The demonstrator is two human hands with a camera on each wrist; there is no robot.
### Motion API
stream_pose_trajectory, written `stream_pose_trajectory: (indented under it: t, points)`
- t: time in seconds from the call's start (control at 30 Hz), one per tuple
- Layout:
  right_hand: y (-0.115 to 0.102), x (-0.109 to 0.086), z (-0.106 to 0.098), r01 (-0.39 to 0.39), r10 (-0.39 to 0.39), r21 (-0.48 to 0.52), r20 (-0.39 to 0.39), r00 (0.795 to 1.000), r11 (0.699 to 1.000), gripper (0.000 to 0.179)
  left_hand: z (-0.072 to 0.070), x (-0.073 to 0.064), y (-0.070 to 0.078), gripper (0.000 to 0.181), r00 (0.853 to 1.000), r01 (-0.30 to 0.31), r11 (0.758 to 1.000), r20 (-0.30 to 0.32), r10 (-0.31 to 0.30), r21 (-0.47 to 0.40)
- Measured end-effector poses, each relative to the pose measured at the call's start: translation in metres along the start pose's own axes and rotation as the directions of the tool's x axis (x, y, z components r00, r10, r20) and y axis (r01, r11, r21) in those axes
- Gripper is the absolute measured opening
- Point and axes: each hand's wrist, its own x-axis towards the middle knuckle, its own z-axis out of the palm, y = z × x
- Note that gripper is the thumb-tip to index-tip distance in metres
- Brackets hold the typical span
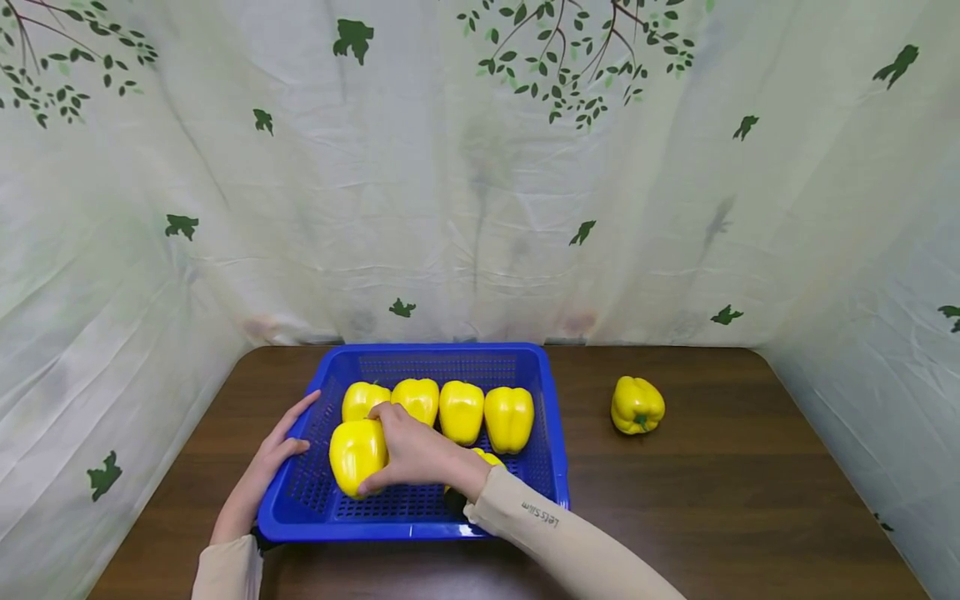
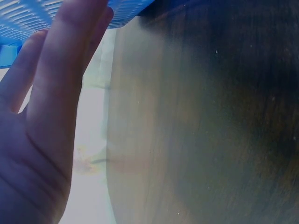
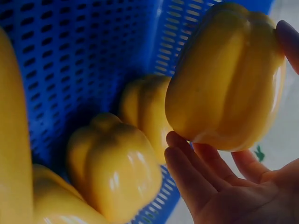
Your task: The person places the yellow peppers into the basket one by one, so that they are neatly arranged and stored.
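Observation:
My right hand (image 1: 416, 446) grips a yellow bell pepper (image 1: 357, 458) between thumb and fingers, over the left part of a blue plastic basket (image 1: 420, 531). The right wrist view shows this held pepper (image 3: 229, 79) above the others, the fingers (image 3: 187, 175) against its side. Several more bell peppers (image 1: 461, 412) stand in a row along the basket's back, and another (image 1: 489, 457) is partly hidden by my right wrist. My left hand (image 1: 273, 458) rests on the basket's left rim, its fingers extended; in the left wrist view the fingers (image 2: 60, 60) reach along the slotted wall.
One yellow bell pepper (image 1: 637, 406) lies on the brown wooden table (image 1: 697, 500), right of the basket. A pale curtain (image 1: 480, 183) with a green leaf print hangs behind the table and at both sides. The basket sits left of the table's middle.

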Motion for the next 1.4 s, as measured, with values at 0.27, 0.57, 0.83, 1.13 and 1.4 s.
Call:
stream_pose_trajectory:
  t: [0.27, 0.57, 0.83, 1.13, 1.4]
  points:
    - [-0.001, 0.01, 0.011, -0.027, 0.029, -0.035, 0.049, 0.998, 0.999, 0.085, 0.0, -0.001, -0.001, 0.06, 1.0, -0.023, 1.0, 0.006, 0.023, -0.003]
    - [-0.007, 0.017, 0.022, -0.058, 0.066, -0.112, 0.071, 0.995, 0.992, 0.082, 0.0, 0.0, 0.001, 0.06, 1.0, -0.013, 1.0, 0.001, 0.013, 0.014]
    - [-0.008, 0.018, 0.037, -0.072, 0.085, -0.22, 0.051, 0.995, 0.973, 0.082, 0.0, -0.001, 0.002, 0.059, 1.0, -0.011, 1.0, 0.015, 0.011, -0.006]
    - [-0.005, 0.02, 0.044, -0.074, 0.089, -0.225, 0.058, 0.994, 0.972, 0.084, 0.002, -0.001, 0.002, 0.06, 1.0, -0.004, 1.0, 0.023, 0.005, -0.005]
    - [-0.002, 0.019, 0.039, -0.052, 0.068, -0.166, 0.093, 0.993, 0.985, 0.077, 0.001, 0.001, -0.001, 0.059, 0.999, -0.044, 0.999, 0.019, 0.045, -0.013]
